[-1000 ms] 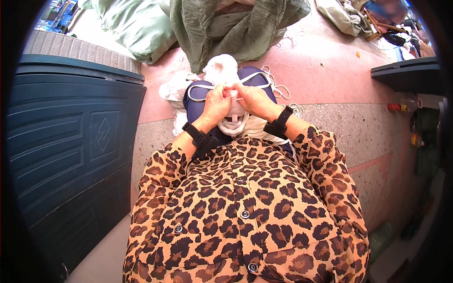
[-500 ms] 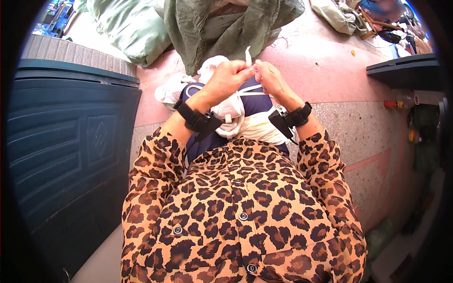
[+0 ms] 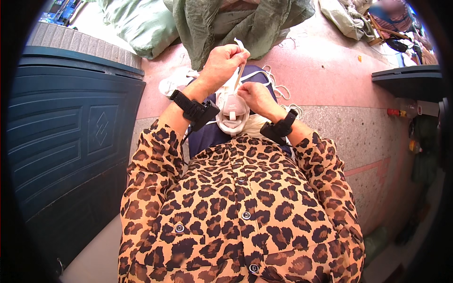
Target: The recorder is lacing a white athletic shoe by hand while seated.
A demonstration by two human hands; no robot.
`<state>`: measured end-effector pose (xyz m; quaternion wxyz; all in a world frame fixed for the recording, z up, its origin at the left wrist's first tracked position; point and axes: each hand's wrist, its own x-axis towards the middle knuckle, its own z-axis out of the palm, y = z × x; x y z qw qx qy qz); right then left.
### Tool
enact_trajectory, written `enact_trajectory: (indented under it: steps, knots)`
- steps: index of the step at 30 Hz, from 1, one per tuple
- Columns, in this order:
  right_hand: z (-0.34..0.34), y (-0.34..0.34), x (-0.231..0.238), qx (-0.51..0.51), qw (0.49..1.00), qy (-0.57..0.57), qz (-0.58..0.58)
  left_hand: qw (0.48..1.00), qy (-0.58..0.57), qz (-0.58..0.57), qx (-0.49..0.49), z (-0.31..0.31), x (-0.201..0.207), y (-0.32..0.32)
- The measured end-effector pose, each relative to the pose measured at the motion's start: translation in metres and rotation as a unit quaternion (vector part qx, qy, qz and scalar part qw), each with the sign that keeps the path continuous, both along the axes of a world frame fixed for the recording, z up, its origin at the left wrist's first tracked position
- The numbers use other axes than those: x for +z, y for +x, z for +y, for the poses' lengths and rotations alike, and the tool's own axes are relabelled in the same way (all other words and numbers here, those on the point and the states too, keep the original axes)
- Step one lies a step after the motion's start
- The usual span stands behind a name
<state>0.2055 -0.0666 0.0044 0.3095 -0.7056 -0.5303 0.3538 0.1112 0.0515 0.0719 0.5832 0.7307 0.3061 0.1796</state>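
A pale pink-and-white shoe (image 3: 232,106) rests on my dark-clothed lap, its opening toward my body. My left hand (image 3: 221,66) is raised beyond it, closed on a flat white shoelace (image 3: 240,75) that stretches down to the shoe. The lace's loose end sticks up above those fingers. Close beside the shoe's upper, my right hand (image 3: 260,100) has its fingers pinched together where the lace reaches the shoe; what lies between them is hidden. More white lace loops (image 3: 283,89) hang to the right, and a cream bundle (image 3: 257,123) lies beneath the right wrist.
White items (image 3: 175,82) lie left of my lap. A large grey-green sack (image 3: 203,35) stands ahead, with a pale green sack (image 3: 141,30) beside it. A dark blue door panel (image 3: 78,127) is on the left; a dark ledge (image 3: 406,82) juts in at right.
My hands have parted: the left has risen slightly with the lace, and the right has dropped toward the shoe. A stretch of lace now shows between them. The view has shifted slightly.
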Motion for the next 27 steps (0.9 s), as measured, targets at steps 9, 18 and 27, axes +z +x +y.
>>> enact_trajectory:
  steps: [9, 18, 27]
  knots:
    - [0.009, -0.012, -0.013, -0.027, 0.998, -0.009, 0.052, 0.971, 0.238, 0.013, 0.011, -0.001, -0.032, -0.014]
    - [0.004, -0.017, -0.01, 0.005, 0.998, 0.056, -0.036, 0.84, 0.481, 0.251, -0.021, -0.061, -0.067, -0.087]
    - [0.004, -0.019, -0.009, 0.049, 0.991, 0.072, -0.1, 0.863, 0.42, 0.28, 0.002, -0.059, -0.075, -0.079]
